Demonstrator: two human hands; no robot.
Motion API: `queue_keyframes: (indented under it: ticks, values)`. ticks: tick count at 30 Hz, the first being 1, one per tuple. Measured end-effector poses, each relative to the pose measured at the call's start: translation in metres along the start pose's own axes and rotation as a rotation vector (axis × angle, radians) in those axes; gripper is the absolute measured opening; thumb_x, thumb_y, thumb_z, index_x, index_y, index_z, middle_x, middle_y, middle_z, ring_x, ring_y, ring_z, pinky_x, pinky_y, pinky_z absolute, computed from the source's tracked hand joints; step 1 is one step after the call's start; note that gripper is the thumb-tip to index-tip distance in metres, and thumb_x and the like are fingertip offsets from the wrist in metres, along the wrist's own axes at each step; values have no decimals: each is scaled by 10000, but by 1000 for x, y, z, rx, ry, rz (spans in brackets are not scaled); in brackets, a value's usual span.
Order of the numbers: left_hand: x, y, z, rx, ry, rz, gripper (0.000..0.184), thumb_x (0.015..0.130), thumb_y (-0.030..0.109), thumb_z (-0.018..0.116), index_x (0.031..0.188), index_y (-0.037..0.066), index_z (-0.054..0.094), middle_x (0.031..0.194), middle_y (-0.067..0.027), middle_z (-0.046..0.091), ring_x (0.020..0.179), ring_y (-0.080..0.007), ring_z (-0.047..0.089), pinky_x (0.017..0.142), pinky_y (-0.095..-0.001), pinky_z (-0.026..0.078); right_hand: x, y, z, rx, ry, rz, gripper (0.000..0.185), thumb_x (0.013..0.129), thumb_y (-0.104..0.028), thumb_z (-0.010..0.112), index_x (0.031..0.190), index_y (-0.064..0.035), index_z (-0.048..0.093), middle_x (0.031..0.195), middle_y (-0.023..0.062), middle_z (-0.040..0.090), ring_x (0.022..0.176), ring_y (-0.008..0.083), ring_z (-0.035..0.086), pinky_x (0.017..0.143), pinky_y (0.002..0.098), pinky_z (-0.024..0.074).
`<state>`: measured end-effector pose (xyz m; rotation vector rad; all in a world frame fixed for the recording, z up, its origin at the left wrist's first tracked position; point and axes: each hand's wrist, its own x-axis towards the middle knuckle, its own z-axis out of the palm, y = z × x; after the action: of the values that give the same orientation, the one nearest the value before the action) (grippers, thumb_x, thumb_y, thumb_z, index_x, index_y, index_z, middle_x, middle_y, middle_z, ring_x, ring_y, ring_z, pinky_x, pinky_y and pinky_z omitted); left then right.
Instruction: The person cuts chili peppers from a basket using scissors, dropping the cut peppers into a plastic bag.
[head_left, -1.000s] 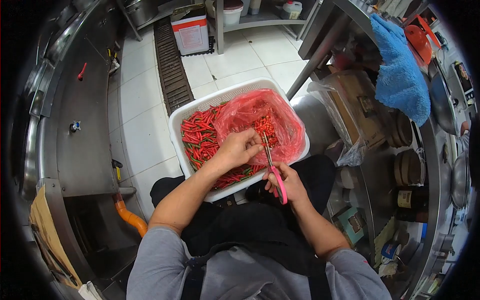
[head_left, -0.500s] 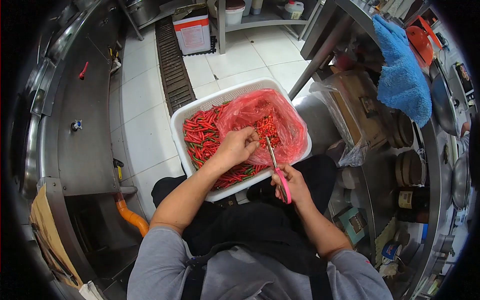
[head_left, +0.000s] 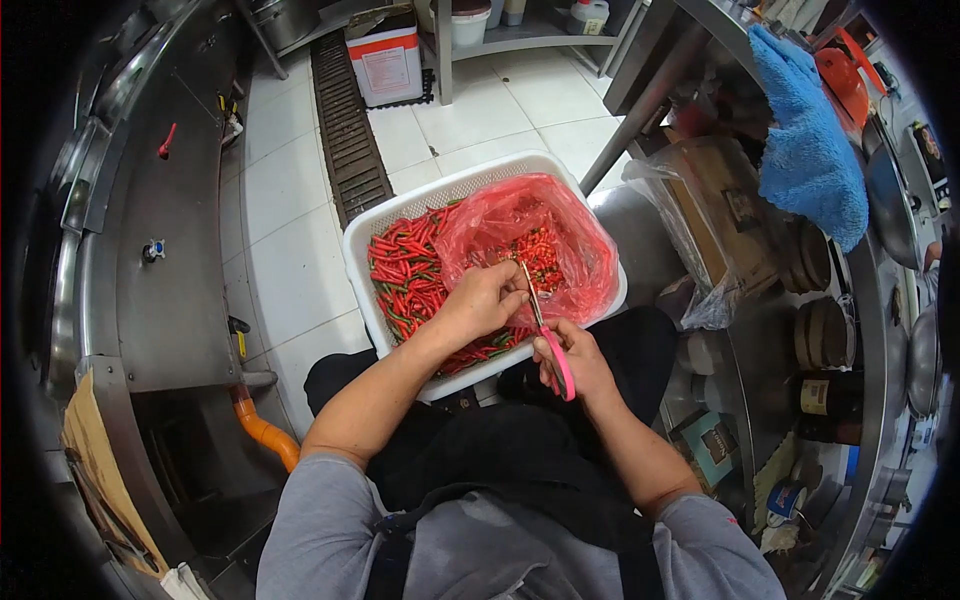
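Observation:
My right hand is closed round the pink handles of a pair of scissors, whose metal blades point up and away beside my left fingertips. My left hand is pinched in front of the blades; whatever it holds is too small or hidden to make out. Under both hands, a red plastic bag lies wide at the mouth with cut chili pieces inside. Whole red and green chili peppers fill the left and near parts of the white plastic basket that holds the bag.
A metal shelf unit at the right holds a plastic-wrapped cardboard box, and a blue towel hangs above it. Steel equipment stands at the left. Ahead are a floor drain grate and a white-and-red box.
The scissors and my right hand have moved slightly left and up, bringing the blades against my left fingertips. My left hand has shifted a little to the right.

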<state>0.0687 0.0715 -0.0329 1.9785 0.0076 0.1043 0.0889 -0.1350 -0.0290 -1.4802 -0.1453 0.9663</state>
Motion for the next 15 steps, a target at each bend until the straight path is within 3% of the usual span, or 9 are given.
queue_keyframes:
  ticks: [2,4,7,8,10,15]
  values:
    - [0,-1,1,45,-8,-5,107,848,63,657,923,8,603,770,-114,662,736,-216,678,667,-336,530,2,2,1,-14,7,11,360,880,-205,687,1108,25,531,720,58,586,457,118,546,406,247,428]
    - [0,-5,4,152,47,48,122,831,62,650,928,5,602,794,-173,659,758,-329,674,689,-391,533,3,4,0,-27,14,23,351,881,-212,686,1090,27,535,704,56,577,433,121,536,383,250,416]
    - [4,-13,6,183,102,67,157,817,64,652,960,11,613,843,-205,655,813,-370,658,721,-414,530,3,4,-4,-37,35,43,357,881,-224,688,1086,28,542,708,58,580,434,115,542,371,241,413]
    - [5,-15,5,184,106,64,157,817,64,652,960,11,613,843,-205,655,813,-370,658,721,-414,530,3,5,-4,-40,81,36,363,883,-234,688,1091,26,544,714,61,587,435,111,545,368,234,412]
    - [9,-10,-4,266,256,252,192,810,69,656,993,17,627,883,-201,656,850,-353,656,746,-411,528,2,5,-7,-46,118,26,369,884,-244,687,1096,23,546,720,64,594,436,107,549,365,228,412]
    - [17,-37,-86,440,489,-33,152,821,98,627,941,28,686,889,-185,684,840,-326,673,768,-375,529,-5,9,-21,1,127,8,367,901,-252,664,1122,15,544,760,73,626,479,99,574,402,219,436]
